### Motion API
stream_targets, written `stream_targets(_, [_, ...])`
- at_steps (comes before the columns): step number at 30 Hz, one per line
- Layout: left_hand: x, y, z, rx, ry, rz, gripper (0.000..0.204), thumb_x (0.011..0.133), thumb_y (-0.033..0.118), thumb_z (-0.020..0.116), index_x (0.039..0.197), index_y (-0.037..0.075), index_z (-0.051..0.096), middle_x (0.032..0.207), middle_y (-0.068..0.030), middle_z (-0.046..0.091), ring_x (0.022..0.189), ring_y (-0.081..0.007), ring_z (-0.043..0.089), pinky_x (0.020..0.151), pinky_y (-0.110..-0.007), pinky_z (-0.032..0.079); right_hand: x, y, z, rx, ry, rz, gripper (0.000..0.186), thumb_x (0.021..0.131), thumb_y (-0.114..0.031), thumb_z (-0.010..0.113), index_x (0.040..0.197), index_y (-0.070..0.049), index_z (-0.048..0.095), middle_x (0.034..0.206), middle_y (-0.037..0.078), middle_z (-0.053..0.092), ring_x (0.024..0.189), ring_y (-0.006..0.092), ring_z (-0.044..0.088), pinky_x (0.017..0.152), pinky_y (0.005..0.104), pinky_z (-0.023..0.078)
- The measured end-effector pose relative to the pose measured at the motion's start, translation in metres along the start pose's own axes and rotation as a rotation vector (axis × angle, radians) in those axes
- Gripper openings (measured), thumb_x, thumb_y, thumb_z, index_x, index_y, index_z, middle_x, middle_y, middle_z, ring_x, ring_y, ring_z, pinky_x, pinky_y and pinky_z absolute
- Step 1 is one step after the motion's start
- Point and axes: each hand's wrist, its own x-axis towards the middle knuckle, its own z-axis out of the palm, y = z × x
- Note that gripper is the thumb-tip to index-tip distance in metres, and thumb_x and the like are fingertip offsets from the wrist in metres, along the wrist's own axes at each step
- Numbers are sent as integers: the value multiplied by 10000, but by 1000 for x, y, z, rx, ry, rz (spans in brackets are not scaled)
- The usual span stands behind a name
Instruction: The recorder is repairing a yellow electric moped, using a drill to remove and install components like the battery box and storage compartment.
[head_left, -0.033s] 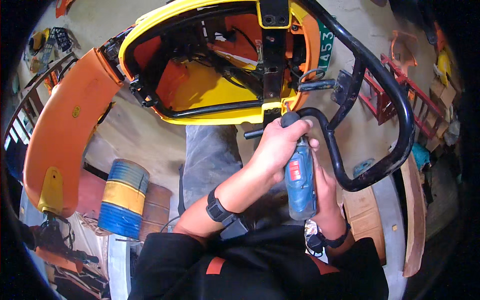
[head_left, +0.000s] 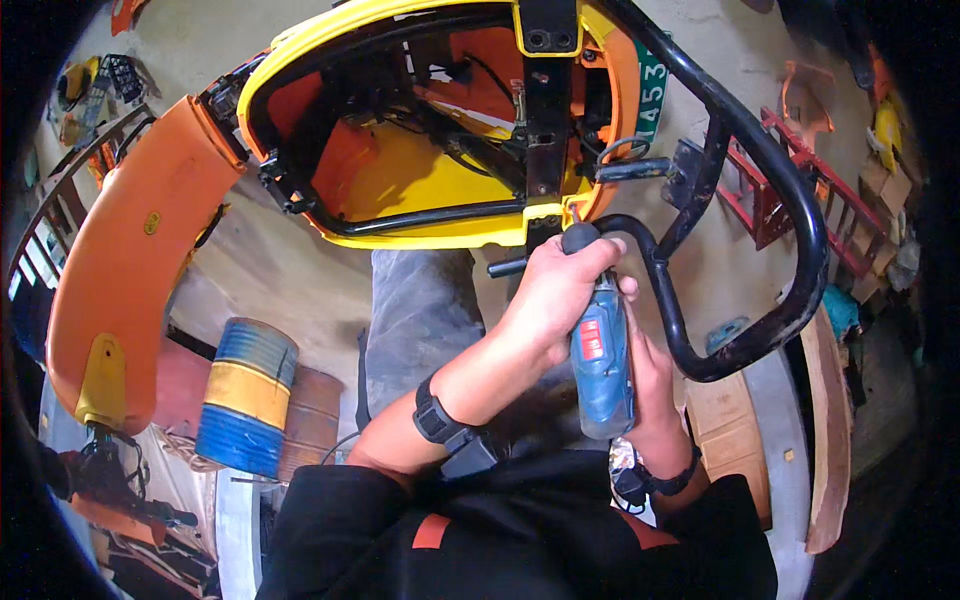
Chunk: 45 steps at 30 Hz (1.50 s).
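A blue cordless drill (head_left: pixel 604 385) lies lengthwise in front of me, its black chuck pointing away. My left hand (head_left: pixel 565 290) is wrapped around its front end by the chuck. My right hand (head_left: pixel 652 385) is closed on the drill from the right side; the handle and most of those fingers are hidden beneath the tool. The bit reaches the lower right corner of a yellow-and-orange scooter body (head_left: pixel 430 240), close to the black metal crossbar (head_left: pixel 547 150). Whether the tip sits in a screw is too small to tell.
A thick black tubular rail (head_left: pixel 800 200) curves around to the right of my hands. On the left hangs an orange fender (head_left: pixel 130 270). Below it stands a blue-and-yellow drum (head_left: pixel 247 395). A red metal frame (head_left: pixel 775 215) lies on the floor at right, near a wooden plank (head_left: pixel 826 440).
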Motion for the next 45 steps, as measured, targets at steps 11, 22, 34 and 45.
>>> stream_targets(11, [1, -3, 0, 2, 13, 43, 159, 846, 168, 602, 875, 28, 533, 700, -86, 599, 594, -169, 614, 537, -284, 515, -3, 3, 0, 34, -30, 81, 840, 696, -132, 709, 1376, 57, 255, 1139, 279, 543, 1010, 383, 586, 857, 397, 475])
stream_targets(22, [1, -2, 1, -14, 33, 35, 163, 848, 177, 604, 875, 36, 528, 712, -74, 586, 598, -166, 618, 519, -289, 519, -3, 2, 4, 33, 73, 40, 727, 685, -122, 719, 1303, 65, 384, 947, 173, 599, 816, 281, 630, 724, 348, 498])
stream_targets(34, [-31, -9, 3, -129, 22, 0, 132, 871, 165, 567, 901, 72, 478, 767, -67, 579, 660, -183, 618, 594, -321, 533, -21, -18, 7, 18, 90, -20, 671, 726, -113, 681, 1271, 127, 372, 1083, 280, 567, 958, 376, 614, 820, 410, 495])
stream_targets(45, [-34, 73, 44, 243, -107, 317, 231, 876, 239, 558, 955, 26, 513, 799, -68, 592, 663, -136, 581, 608, -272, 484, 67, -35, 20, 57, 549, -195, 433, 824, -120, 627, 1204, 38, 494, 1161, 175, 570, 1014, 263, 595, 841, 356, 490])
